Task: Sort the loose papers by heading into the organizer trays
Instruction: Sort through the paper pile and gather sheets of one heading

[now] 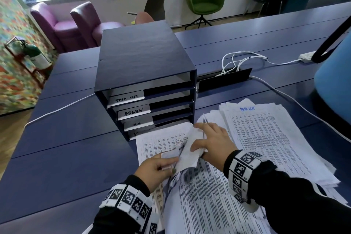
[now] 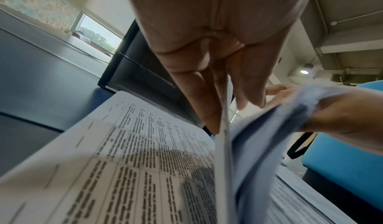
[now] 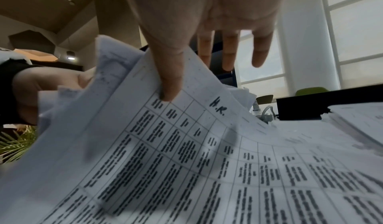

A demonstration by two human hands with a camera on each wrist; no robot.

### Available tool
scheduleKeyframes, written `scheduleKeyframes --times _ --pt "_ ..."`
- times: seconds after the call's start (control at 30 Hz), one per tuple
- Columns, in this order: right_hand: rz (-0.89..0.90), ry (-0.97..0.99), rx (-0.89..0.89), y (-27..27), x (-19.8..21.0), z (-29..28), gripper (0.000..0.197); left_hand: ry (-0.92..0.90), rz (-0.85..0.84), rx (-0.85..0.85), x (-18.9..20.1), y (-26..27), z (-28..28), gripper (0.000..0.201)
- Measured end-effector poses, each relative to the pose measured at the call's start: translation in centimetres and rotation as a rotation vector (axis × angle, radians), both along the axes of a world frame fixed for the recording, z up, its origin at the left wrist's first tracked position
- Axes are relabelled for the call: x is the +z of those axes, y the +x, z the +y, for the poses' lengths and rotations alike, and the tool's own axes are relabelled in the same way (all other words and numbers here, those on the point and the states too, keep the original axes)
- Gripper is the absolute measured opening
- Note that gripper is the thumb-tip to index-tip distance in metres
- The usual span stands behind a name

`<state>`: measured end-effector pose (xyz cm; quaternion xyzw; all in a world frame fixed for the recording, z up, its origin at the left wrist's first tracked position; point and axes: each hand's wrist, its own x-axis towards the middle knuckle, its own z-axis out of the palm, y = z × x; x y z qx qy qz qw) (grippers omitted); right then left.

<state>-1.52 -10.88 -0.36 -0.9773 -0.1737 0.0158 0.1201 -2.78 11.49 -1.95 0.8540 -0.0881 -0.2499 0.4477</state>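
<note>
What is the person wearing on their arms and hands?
The left hand and right hand are bare, with no gloves. Both arms wear black long sleeves. Each wrist carries a white band printed with square black-and-white code markers, one on the left wrist and one on the right wrist. A dark-painted thumbnail shows on the left hand.

Bright window daylight, soft shadows, wide-angle warping, blurred wrist views

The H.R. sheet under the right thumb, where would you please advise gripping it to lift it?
Pinch the H.R. sheet at its raised top-left corner, coming from the left. That corner curls up off the stack where the right hand holds it, while its right side lies flat on the papers.
</note>
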Motion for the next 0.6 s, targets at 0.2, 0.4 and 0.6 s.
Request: scheduleKeyframes --times 0.2,0.4,0.6 --pt "0.254 -0.008 0.049 0.3 1.8 -0.7 0.013 0.012 -0.034 0.202 -0.8 0.6 1.0 0.084" --pt "0.293 -0.015 0.033 -0.2 1.1 -1.0 0.025 0.003 0.040 0.339 -1.1 0.8 1.1 0.064" --pt "0.337 -0.120 0.086 0.2 1.3 -1.1 0.030 -0.079 0.057 0.370 -2.5 0.9 1.5 0.057"
